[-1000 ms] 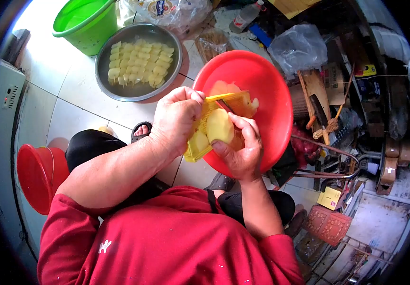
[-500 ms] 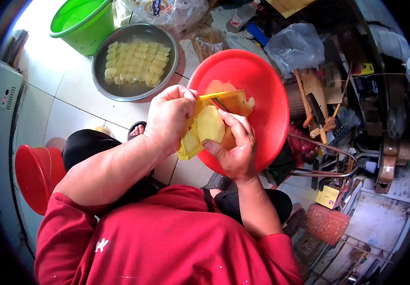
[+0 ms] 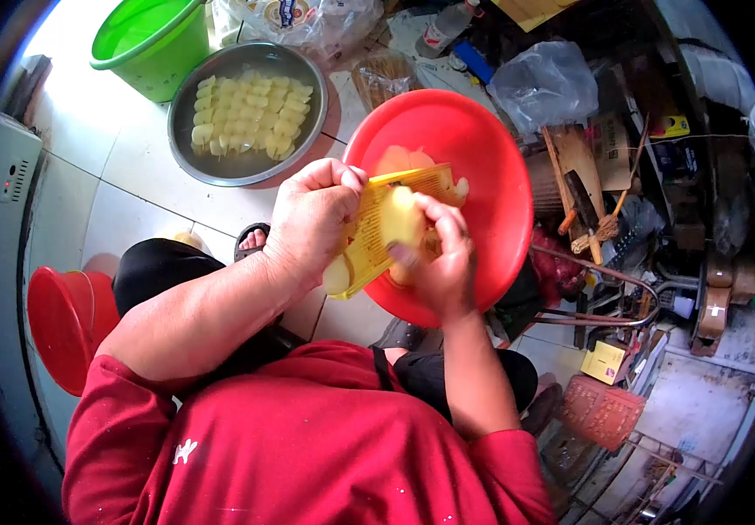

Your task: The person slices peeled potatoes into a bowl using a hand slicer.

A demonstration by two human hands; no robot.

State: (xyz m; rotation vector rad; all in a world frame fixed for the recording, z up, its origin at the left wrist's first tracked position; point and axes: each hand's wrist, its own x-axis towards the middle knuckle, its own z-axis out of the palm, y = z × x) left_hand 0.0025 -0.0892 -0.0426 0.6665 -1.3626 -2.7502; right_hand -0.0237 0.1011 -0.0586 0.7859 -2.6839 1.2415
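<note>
My left hand (image 3: 312, 219) is closed around the upper left edge of a yellow slicer (image 3: 365, 248), which slants over a red basin (image 3: 502, 210). In my right hand (image 3: 449, 267) is a peeled potato (image 3: 402, 216), pinched between thumb and fingers against the slicer's ridged face. Motion blurs the potato and my right thumb. Pale slices (image 3: 405, 159) lie in the basin behind the slicer. Another pale piece (image 3: 336, 276) shows at the slicer's lower left end.
On the tiled floor, a metal bowl (image 3: 187, 162) holds rows of skewered slices in water. Behind it stands a green bucket (image 3: 154, 74). A red bucket (image 3: 62, 328) is at left. Bagged sticks (image 3: 382, 79), a knife (image 3: 581, 203) and clutter lie beyond the basin.
The potato and my right hand have shifted across the slicer, baring more of its ridged face. The potato is turned more edge-on. My left hand has stayed nearly still.
</note>
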